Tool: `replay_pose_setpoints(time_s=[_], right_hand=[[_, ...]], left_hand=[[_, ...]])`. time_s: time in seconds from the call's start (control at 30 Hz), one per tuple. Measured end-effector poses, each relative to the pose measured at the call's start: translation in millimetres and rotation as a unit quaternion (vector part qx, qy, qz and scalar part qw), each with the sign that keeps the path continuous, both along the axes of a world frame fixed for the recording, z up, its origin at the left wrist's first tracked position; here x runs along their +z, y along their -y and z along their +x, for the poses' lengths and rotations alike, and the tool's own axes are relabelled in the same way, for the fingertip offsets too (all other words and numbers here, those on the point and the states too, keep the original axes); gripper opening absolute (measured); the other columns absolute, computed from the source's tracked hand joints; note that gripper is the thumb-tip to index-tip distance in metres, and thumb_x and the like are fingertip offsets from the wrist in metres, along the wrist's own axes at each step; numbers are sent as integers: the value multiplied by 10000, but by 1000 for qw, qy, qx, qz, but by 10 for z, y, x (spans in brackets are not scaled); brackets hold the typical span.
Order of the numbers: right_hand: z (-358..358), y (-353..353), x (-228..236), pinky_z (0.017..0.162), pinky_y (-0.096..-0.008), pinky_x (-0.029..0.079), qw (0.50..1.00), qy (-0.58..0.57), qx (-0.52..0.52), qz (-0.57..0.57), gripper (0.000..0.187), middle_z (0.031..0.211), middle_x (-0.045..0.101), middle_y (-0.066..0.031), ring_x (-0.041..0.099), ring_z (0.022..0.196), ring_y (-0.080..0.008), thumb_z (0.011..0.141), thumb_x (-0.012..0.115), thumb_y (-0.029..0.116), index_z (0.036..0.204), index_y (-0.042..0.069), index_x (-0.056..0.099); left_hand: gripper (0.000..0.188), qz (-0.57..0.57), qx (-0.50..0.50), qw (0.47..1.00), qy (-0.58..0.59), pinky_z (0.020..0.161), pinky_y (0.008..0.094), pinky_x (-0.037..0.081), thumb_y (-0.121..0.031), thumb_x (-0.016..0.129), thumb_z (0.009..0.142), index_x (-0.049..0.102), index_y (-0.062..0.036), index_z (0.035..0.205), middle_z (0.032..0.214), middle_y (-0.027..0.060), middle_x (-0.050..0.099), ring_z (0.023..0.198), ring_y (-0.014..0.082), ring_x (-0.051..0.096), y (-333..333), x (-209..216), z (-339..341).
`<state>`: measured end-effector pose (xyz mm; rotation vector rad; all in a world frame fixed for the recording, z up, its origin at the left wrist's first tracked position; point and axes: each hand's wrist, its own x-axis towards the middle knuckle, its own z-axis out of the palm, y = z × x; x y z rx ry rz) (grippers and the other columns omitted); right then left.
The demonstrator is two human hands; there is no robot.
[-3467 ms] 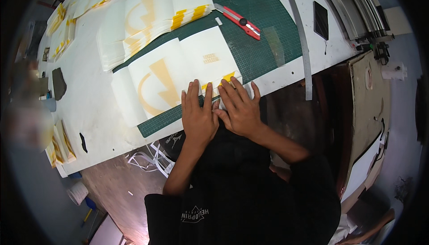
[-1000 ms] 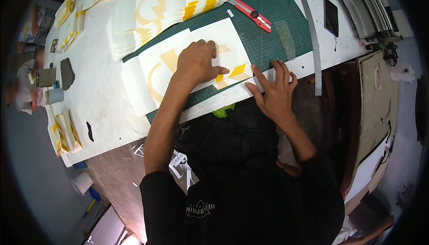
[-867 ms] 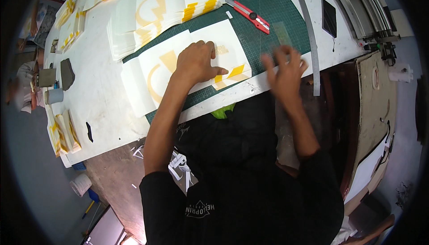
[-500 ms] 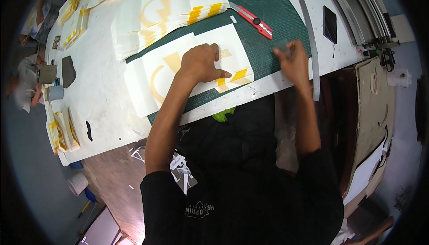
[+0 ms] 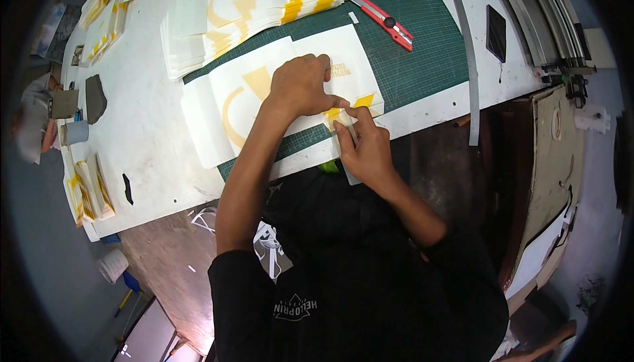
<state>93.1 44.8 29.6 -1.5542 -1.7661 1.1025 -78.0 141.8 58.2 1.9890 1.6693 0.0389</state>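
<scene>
A white printed paper sheet (image 5: 218, 121) with a pale orange design and a yellow-striped edge flap lies on the green cutting mat (image 5: 422, 51). My left hand (image 5: 300, 84) bears down on it, fingers curled, thumb stretched to the striped flap. At that same flap my right hand (image 5: 365, 147) is closed in a pinch, thumb and forefinger at the paper's near edge. A narrow greyish strip (image 5: 351, 174) shows below the right hand; whether the fingers hold it I cannot tell. Beyond the sheet lies a red utility knife (image 5: 386, 22), blade out.
A fanned stack of similar sheets (image 5: 264, 22) lies behind. To the right are a long metal ruler (image 5: 470, 65) and a dark phone-like slab (image 5: 496, 34). Folded striped pieces (image 5: 92, 190) stand at the left edge. Another person (image 5: 36, 117) is at the far left.
My right hand has come left from over the mat's right side to the striped flap, meeting my left thumb. The left hand has stayed on the sheet.
</scene>
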Motion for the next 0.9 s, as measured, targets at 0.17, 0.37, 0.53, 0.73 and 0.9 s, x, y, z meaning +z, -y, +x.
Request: replay_pose_setpoints(time_s=[0.17,0.37,0.53,0.73,0.9], right_hand=[[-112,-4,-87,476,-382,423,995,-35,-18,94,247,557,560,-132,610,463,-255,970,707,98,1146,-28,590],[199,16,-84,669,-519,570,996,20,-29,83,298,784,706,-272,726,770,-470,982,670,120,1237,1,572],[686,-255,-94,608,-465,543,981,100,-113,123,277,728,687,-214,717,671,-396,969,707,144,1185,-2,616],[1032,-566,-173,530,-411,471,971,77,-142,176,321,628,618,-134,641,534,-310,965,729,173,1219,-2,640],[1450,-1342,-144,632,-444,510,949,172,-189,186,381,777,677,-180,678,677,-341,959,747,237,1242,-6,669]], left_hand=[[619,-11,-9,1000,-11,824,427,564,-501,961,639,696,-71,997,986,132,729,963,316,719,-24,11,0],[629,-6,-4,1000,-8,818,429,562,-517,959,647,692,-69,999,978,133,735,955,311,721,9,15,0],[603,-38,13,999,-17,815,427,559,-504,953,670,691,-70,995,991,127,733,967,305,718,2,101,48],[531,59,-13,998,14,851,421,536,-422,916,763,690,-64,1084,1007,137,722,992,318,700,174,7,130],[401,42,18,996,75,862,431,525,-257,873,836,695,-32,1116,1031,159,725,981,333,691,485,-48,348]])
